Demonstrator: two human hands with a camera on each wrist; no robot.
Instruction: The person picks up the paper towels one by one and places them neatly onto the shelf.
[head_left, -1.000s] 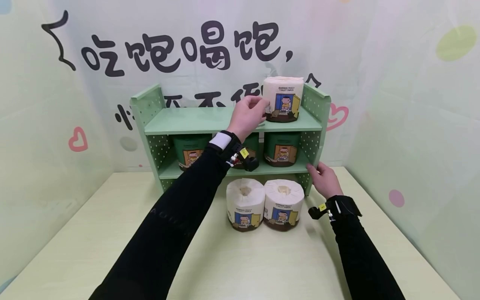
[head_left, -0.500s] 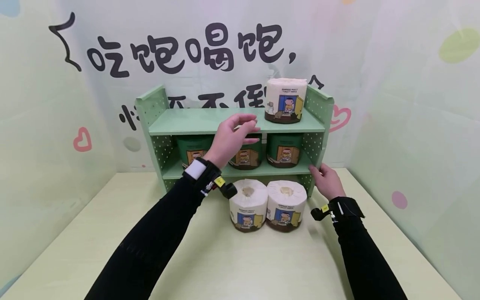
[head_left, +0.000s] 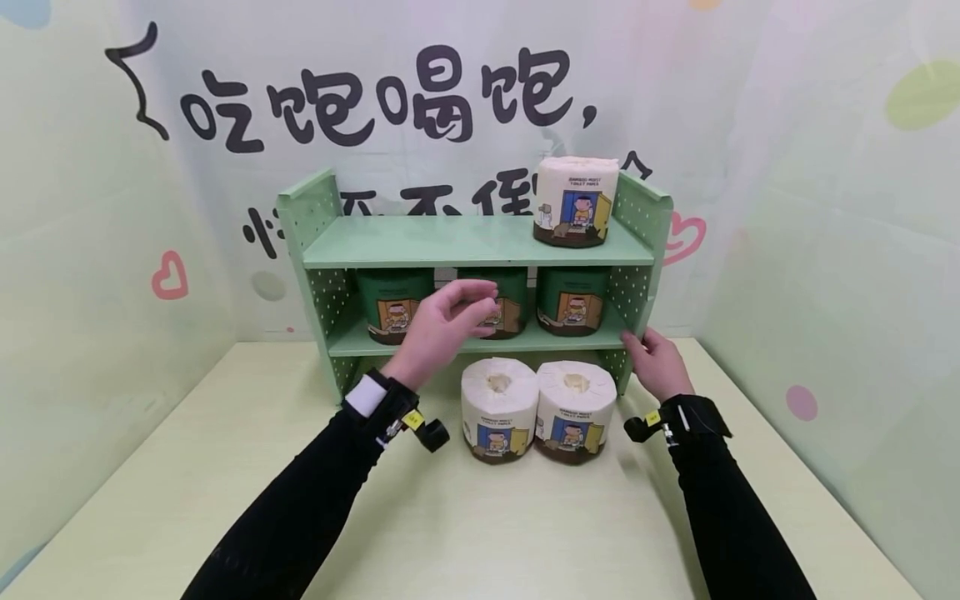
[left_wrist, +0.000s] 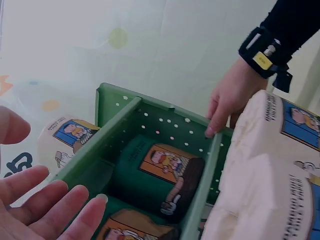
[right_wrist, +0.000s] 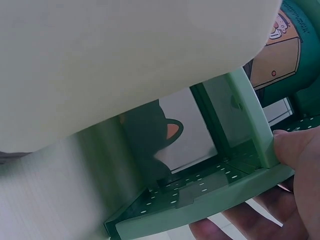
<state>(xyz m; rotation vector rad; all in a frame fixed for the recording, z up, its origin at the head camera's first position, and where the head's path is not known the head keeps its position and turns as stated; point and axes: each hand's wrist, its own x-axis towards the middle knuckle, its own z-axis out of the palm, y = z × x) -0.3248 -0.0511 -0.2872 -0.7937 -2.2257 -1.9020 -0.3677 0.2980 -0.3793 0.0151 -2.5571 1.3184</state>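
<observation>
My left hand [head_left: 442, 329] hovers before the middle level of a green shelf rack [head_left: 420, 242], fingers relaxed and holding nothing. Its fingers also show spread in the left wrist view. Low on the rack's right side, my right hand [head_left: 658, 364] grips the side panel; in the right wrist view the thumb lies at the inner side and the fingers pass outside. A white-wrapped toilet roll [head_left: 576, 200] stands on the top level at the right. Green-wrapped rolls sit on the middle level, left [head_left: 395, 304], centre [head_left: 510, 302], partly hidden by my left hand, and right [head_left: 573, 300].
Two white toilet rolls, left [head_left: 499, 410] and right [head_left: 574, 412], stand side by side on the pale table [head_left: 480, 533] before the rack. A printed backdrop [head_left: 337, 50] rises behind. The rack's raised side panels bound its top level at both ends.
My left hand has come away from the white roll on the top level and moved down and to the left. The right hand keeps its place on the side panel.
</observation>
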